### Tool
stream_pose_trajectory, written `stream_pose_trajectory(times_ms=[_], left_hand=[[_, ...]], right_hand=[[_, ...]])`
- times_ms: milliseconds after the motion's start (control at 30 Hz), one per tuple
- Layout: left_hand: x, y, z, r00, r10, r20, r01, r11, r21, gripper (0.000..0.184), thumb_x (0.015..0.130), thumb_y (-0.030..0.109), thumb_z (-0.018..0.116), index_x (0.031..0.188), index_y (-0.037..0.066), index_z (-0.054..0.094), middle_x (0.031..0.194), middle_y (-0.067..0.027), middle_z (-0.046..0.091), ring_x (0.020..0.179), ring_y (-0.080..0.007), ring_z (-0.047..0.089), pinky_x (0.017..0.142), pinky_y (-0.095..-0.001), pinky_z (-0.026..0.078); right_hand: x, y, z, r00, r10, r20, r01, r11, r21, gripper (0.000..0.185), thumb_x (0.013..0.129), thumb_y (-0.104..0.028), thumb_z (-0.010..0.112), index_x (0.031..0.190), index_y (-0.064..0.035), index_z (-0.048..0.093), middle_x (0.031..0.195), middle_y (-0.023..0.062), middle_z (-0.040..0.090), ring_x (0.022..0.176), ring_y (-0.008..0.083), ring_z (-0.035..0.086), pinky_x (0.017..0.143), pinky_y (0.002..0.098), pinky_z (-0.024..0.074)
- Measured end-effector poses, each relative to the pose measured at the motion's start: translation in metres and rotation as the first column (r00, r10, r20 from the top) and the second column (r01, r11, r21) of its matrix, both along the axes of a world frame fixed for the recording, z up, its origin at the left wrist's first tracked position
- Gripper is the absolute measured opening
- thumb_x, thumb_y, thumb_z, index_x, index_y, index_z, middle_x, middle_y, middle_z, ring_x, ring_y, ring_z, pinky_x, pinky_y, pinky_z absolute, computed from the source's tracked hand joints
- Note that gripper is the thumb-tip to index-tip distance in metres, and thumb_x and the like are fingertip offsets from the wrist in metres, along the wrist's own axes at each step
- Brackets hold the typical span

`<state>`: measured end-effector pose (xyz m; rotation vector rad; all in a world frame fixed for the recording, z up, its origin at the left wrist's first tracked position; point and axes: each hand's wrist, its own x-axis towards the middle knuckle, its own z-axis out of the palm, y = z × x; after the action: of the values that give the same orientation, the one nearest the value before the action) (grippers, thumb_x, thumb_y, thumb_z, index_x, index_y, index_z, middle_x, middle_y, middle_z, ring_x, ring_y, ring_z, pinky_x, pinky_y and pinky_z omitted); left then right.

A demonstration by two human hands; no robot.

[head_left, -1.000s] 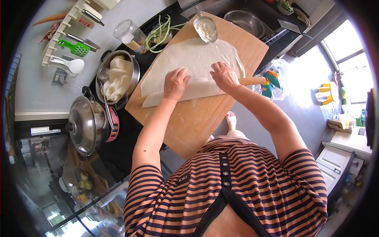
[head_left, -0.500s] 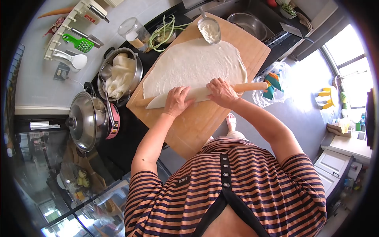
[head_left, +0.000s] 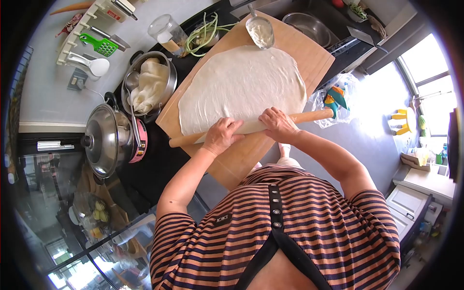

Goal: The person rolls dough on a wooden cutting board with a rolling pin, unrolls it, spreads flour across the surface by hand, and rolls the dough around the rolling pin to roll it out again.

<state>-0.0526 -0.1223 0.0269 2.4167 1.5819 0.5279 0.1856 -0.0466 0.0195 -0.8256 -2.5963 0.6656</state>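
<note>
A large sheet of dough [head_left: 244, 84] lies flat on a wooden board [head_left: 309, 60], its near edge wrapped around a long wooden rolling pin [head_left: 315, 116]. My left hand [head_left: 222, 136] is curled over the left half of the pin. Over the right half, my right hand [head_left: 278, 124] grips the dough-covered part, fingers bent. The pin's bare ends stick out past both hands. A metal scoop [head_left: 261, 32] with white flour rests at the far edge of the board, touching the dough's rim.
Left of the board stand a steel pot [head_left: 169, 84] with a cloth and ladle, and a lidded pan [head_left: 104, 140]. Behind are a clear jar [head_left: 166, 34] and long green beans [head_left: 205, 36]. A metal basin [head_left: 307, 29] sits in the sink; a plastic bag [head_left: 345, 92] is at right.
Both hands and the rolling pin have come nearer to my body. More of the flat dough shows beyond the pin, and its bare left end is clearer.
</note>
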Motion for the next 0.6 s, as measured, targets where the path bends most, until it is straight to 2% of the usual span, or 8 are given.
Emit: stream_pose_trajectory(times_ms=[67,167,200,300,400,500,567,600], left_hand=[[0.005,-0.01,-0.009,0.999,0.007,0.033,-0.006,0.999,-0.032,0.046,0.069,0.027,0.075,0.109,0.012,0.058,0.097,-0.0052,0.054,0.092,-0.0255,0.056,0.081,-0.0367,0.048],[0.018,-0.02,-0.007,0.997,0.047,0.054,-0.052,0.996,0.077,0.047,0.071,0.028,0.074,0.11,0.011,0.056,0.105,-0.0084,0.053,0.095,-0.0265,0.055,0.083,-0.0377,0.046],[0.022,-0.022,-0.005,0.998,0.062,0.006,-0.063,0.988,0.139,0.043,0.074,0.034,0.071,0.107,0.01,0.056,0.113,-0.0113,0.052,0.098,-0.0278,0.054,0.085,-0.0387,0.044],[0.028,-0.019,-0.016,0.982,0.157,-0.103,-0.13,0.966,0.224,0.04,0.082,0.04,0.063,0.107,0.01,0.058,0.118,-0.0119,0.051,0.098,-0.0293,0.054,0.085,-0.0404,0.044],[0.024,-0.011,-0.02,0.987,0.143,-0.069,-0.127,0.972,0.195,0.034,0.085,0.036,0.06,0.103,0.008,0.058,0.117,-0.0126,0.052,0.098,-0.03,0.054,0.084,-0.0412,0.044],[0.016,0.012,-0.018,0.99,0.131,-0.057,-0.107,0.945,0.309,0.028,0.085,0.029,0.059,0.1,0.006,0.058,0.115,-0.0128,0.054,0.095,-0.0318,0.054,0.082,-0.0424,0.044],[-0.002,0.049,-0.021,0.981,0.194,-0.025,-0.177,0.933,0.313,0.027,0.083,0.025,0.06,0.1,0.005,0.057,0.116,-0.0137,0.053,0.097,-0.0329,0.053,0.086,-0.0446,0.041],[-0.011,0.068,-0.02,0.953,0.299,-0.04,-0.264,0.892,0.368,0.028,0.083,0.026,0.06,0.101,0.005,0.057,0.116,-0.0137,0.053,0.097,-0.0333,0.052,0.086,-0.0448,0.04]], right_hand=[[0.005,-0.007,-0.002,1.0,0.002,0.026,-0.001,1.0,-0.019,0.035,0.065,-0.011,0.07,0.097,-0.0049,0.058,0.096,0.0092,0.054,0.095,0.0269,0.052,0.08,0.0394,0.0434],[0.01,-0.019,-0.006,1.0,-0.011,0.014,0.01,1.0,0.029,0.034,0.066,-0.012,0.069,0.097,-0.005,0.058,0.096,0.009,0.055,0.095,0.0264,0.053,0.081,0.0391,0.0429],[0.01,-0.022,-0.006,1.0,-0.023,0.017,0.022,0.998,0.061,0.033,0.067,-0.013,0.069,0.097,-0.0044,0.058,0.099,0.0088,0.056,0.096,0.026,0.053,0.082,0.039,0.0423],[0.011,-0.018,-0.003,0.999,0.029,0.024,-0.032,0.99,0.14,0.035,0.067,-0.014,0.07,0.099,-0.0037,0.058,0.103,0.0099,0.056,0.1,0.026,0.053,0.086,0.0379,0.0418],[0.012,-0.006,-0.003,0.994,0.105,0.034,-0.11,0.962,0.249,0.039,0.071,-0.023,0.068,0.102,-0.0027,0.058,0.11,0.0111,0.056,0.105,0.0269,0.052,0.093,0.0404,0.0397],[0.003,0.019,-0.011,0.993,0.064,0.098,-0.099,0.904,0.416,0.042,0.078,-0.034,0.063,0.106,-0.003,0.058,0.117,0.0126,0.055,0.111,0.0276,0.049,0.101,0.0451,0.0342],[-0.015,0.051,-0.023,0.997,-0.071,0.03,0.046,0.859,0.51,0.045,0.085,-0.041,0.056,0.108,-0.0027,0.058,0.121,0.0137,0.052,0.117,0.0284,0.045,0.105,0.0485,0.029],[-0.021,0.062,-0.014,0.983,-0.175,0.055,0.129,0.875,0.467,0.045,0.086,-0.041,0.056,0.11,-0.0027,0.058,0.123,0.0142,0.052,0.118,0.0286,0.044,0.106,0.0484,0.0282]])
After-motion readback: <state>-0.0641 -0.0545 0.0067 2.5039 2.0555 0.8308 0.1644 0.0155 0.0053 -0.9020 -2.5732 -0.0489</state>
